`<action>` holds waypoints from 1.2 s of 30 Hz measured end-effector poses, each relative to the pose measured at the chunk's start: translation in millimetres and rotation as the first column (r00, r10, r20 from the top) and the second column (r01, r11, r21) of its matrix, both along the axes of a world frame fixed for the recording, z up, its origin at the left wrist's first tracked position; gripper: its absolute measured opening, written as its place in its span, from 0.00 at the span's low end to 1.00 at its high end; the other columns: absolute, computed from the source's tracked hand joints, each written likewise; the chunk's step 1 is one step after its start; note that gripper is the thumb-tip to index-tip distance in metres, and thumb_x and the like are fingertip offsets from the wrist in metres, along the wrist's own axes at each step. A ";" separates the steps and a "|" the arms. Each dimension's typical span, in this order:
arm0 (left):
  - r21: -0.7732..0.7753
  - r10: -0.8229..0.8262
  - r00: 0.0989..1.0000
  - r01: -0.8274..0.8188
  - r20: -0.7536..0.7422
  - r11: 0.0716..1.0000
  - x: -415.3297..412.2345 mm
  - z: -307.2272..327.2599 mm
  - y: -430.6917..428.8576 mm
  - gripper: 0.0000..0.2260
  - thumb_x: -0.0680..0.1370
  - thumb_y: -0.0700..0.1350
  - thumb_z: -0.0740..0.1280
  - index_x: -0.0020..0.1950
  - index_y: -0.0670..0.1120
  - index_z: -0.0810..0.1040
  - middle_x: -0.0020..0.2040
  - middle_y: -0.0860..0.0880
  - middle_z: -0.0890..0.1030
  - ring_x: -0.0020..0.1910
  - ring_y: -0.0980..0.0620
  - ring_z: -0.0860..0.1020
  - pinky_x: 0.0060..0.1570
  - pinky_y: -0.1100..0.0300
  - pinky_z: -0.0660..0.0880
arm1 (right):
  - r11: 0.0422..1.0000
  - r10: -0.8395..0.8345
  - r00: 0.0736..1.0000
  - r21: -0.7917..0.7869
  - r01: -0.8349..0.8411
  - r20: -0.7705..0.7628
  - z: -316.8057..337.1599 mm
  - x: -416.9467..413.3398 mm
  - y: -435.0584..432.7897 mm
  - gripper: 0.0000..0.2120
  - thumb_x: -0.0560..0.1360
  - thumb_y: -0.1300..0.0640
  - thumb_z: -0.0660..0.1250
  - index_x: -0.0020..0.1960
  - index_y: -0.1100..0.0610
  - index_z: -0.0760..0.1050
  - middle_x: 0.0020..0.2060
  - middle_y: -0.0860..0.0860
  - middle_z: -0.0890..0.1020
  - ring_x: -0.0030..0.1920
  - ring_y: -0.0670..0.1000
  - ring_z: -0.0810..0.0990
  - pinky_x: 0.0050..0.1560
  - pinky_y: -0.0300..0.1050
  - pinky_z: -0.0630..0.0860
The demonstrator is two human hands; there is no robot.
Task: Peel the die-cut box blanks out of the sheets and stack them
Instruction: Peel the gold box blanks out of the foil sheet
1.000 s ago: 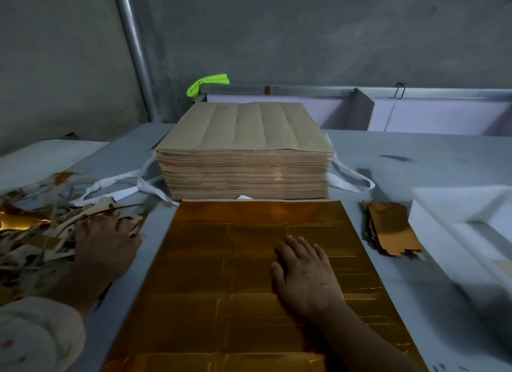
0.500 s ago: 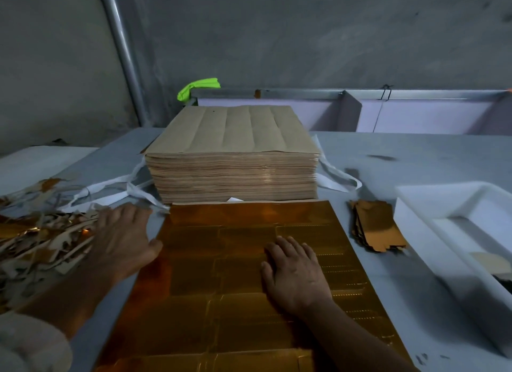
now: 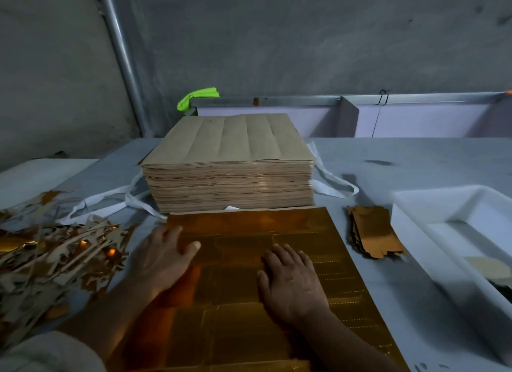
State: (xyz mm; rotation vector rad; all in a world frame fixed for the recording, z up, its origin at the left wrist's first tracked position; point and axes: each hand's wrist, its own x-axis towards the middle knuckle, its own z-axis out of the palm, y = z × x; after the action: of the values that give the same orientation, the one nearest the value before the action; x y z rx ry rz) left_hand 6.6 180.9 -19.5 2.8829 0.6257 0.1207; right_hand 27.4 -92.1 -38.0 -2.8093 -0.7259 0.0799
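A shiny gold die-cut sheet (image 3: 243,227) lies flat on the table in front of me, its cut lines visible. My right hand (image 3: 291,283) presses flat on the sheet's middle with fingers straight. My left hand (image 3: 163,255) rests on the sheet's far left corner, fingers spread. Behind the sheet stands a tall stack of brown sheets (image 3: 230,172), back side up. A small pile of peeled gold blanks (image 3: 374,233) sits to the right of the sheet.
A heap of gold and brown offcut scraps (image 3: 50,261) covers the table's left side. White straps (image 3: 110,202) trail from under the tall stack. A white tray (image 3: 443,205) stands at the right. A metal-framed divider (image 3: 349,116) and grey wall close the back.
My left hand has moved right from the scrap heap onto the gold sheet's left corner. My right hand has stayed pressed on the sheet.
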 end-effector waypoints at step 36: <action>-0.171 -0.217 0.960 0.247 0.178 0.954 35.1 -6.2 -217.0 0.12 0.81 0.50 0.60 0.65 0.53 0.73 0.63 0.52 0.69 0.63 0.52 0.67 0.56 0.62 0.64 | 0.871 -0.479 0.878 0.119 0.477 -0.013 9.4 13.7 -82.2 0.22 0.81 0.42 0.52 0.68 0.54 0.64 0.67 0.58 0.69 0.68 0.58 0.67 0.67 0.54 0.66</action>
State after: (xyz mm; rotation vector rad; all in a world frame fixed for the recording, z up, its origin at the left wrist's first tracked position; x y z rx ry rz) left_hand 41.6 -36.0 -25.8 2.7012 0.2507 0.2374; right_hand 41.1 -174.2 -28.6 -2.7846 -0.0155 -0.0727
